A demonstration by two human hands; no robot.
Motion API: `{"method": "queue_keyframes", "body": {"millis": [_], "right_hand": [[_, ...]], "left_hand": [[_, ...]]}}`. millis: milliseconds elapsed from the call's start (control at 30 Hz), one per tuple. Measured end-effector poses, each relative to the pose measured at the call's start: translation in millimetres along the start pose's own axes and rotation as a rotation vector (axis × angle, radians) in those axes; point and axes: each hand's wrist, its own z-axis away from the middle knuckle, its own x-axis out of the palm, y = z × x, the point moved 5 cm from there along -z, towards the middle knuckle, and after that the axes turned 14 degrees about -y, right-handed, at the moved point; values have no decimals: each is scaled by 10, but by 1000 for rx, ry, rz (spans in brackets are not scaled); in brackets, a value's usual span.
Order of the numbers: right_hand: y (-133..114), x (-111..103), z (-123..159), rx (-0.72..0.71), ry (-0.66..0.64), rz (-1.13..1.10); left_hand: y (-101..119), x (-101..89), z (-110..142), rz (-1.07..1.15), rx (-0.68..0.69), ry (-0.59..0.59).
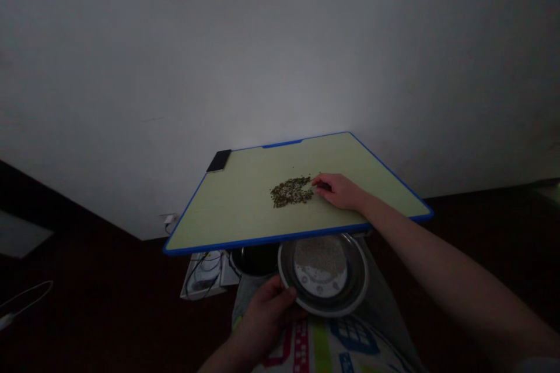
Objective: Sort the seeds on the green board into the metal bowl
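Note:
A shallow metal bowl (362, 282) is in my left hand (270, 310), thumb over the rim and fingers underneath. It sits above the lap, just below the near table edge, with a pale layer and a few round bubble-like spots inside. On the pale yellow-green tabletop (236, 210) lies a loose patch of small brown-green bits (289, 192), like dried seeds or husks. At the right end of that patch is my right hand (336, 190). Its fingers are loosely bent, with a dark gap between forefinger and thumb; nothing held shows there.
A black phone (219, 161) rests at the table's far left corner. Blue trim (262, 240) borders the tabletop, whose far edge meets a plain wall (280, 46). Below stand a dark pot (256, 262) and a white box (203, 274) with cables. A plug (170, 220) is in the wall.

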Motion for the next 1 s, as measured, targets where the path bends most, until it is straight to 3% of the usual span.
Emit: {"method": "queue_keyframes", "body": {"millis": [367,1000], "right_hand": [[-9,7,6,-25,-13,-14],[-86,67,-50,-48,4,14]], "left_hand": [[-3,32,4,7,5,-40],[-11,-17,6,-11,-15,14]]}}
